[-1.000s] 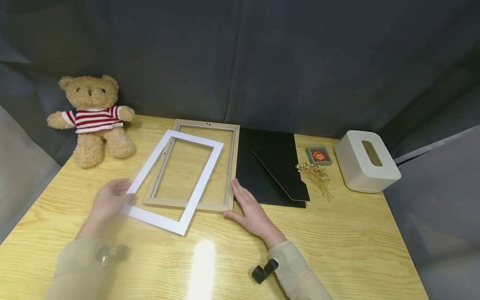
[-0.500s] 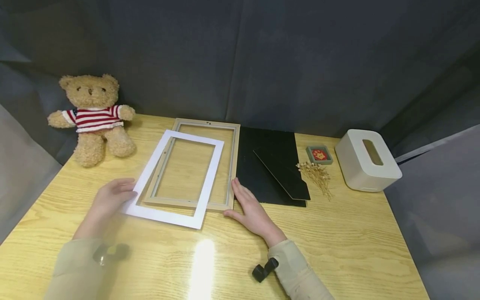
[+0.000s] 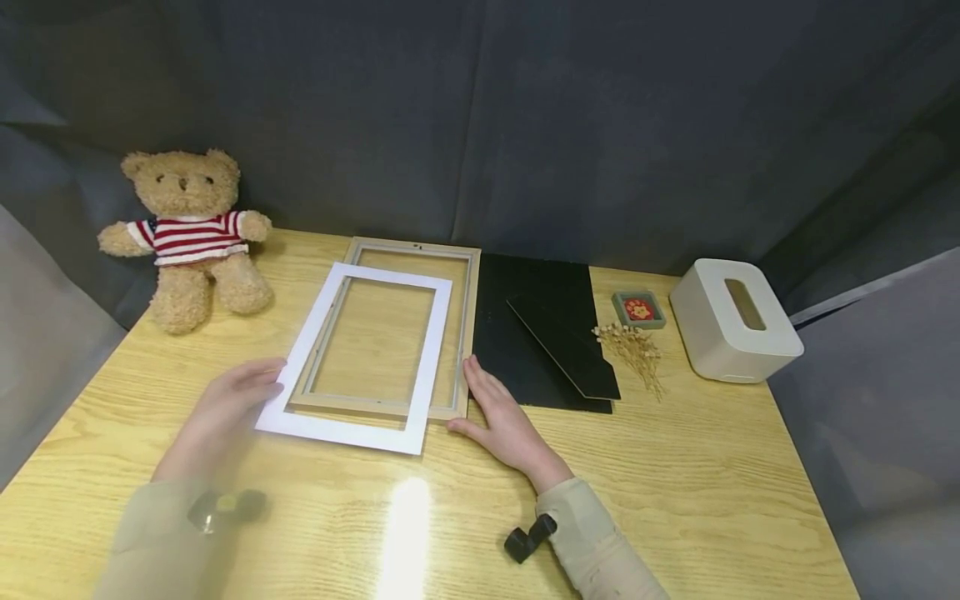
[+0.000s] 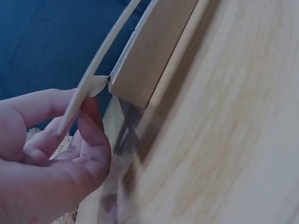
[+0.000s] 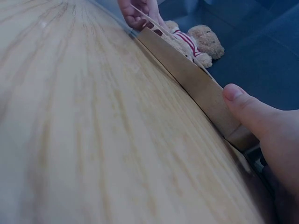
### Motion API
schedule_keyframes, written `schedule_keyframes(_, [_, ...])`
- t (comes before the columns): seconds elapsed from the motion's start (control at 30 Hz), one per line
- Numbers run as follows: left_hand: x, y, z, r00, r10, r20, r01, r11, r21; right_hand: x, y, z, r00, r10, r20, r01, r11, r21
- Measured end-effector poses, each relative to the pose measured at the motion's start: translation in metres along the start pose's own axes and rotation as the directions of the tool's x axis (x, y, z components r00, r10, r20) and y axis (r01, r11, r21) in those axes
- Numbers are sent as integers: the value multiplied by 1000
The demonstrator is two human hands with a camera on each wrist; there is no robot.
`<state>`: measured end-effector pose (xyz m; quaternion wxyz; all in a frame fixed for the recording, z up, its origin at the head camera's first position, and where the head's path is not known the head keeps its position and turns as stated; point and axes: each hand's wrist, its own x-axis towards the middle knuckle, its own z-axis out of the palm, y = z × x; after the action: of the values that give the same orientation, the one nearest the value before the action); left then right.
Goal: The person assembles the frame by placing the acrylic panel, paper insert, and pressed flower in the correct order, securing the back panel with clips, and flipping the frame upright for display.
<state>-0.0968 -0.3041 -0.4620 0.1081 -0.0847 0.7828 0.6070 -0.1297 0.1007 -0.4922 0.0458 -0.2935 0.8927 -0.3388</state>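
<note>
My left grip pinches the white mat by its left edge, near the close corner, seemingly to steer it; the mat reaches rightward from there over the wooden frame, overhanging its near bar; my right grip clasps nothing, fingers along the frame's right side, thumb at its near edge, apparently to steady it; beyond that grip lies the black board with its stand; farther right on the worktop are dried flowers, a small box and a tissue box; the teddy bear sits beyond my left grip; none seems to block the mat.
</note>
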Motion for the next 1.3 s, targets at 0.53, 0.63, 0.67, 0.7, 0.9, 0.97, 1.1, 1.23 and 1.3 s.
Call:
schedule_keyframes(0.53, [4,19,18,980,-109,-166,84,984,-155,-1,1,1,1000,8,-2,-8,1000,-4])
schedule_keyframes(0.63, [7,23,24,973,-122,-195,89,981,-170,-1,1,1,1000,6,-4,-6,1000,-5])
schedule_keyframes(0.67, [8,24,26,972,-127,-197,88,977,-196,-1,1,1,1000,6,-3,-6,1000,-5])
schedule_keyframes(0.7, [9,25,28,972,-126,-200,85,976,-201,-1,1,1,1000,0,-7,0,1000,-2])
schedule_keyframes(0.9, [15,32,41,965,-144,-220,79,956,-281,-1,2,2,1000,-12,-15,12,1000,-6])
schedule_keyframes(0.97, [17,34,44,963,-135,-234,66,958,-279,-1,2,2,1000,-10,-15,10,1000,-10])
schedule_keyframes(1.1, [20,39,51,961,-119,-249,47,959,-279,-1,2,2,1000,-10,-19,10,1000,-9])
schedule_keyframes(1.23, [26,42,56,956,-122,-266,39,954,-297,-1,1,2,1000,3,-11,-3,1000,-13])
schedule_keyframes(1.3, [30,42,59,950,-120,-288,34,957,-288,-1,1,2,1000,10,-7,-10,1000,-16])
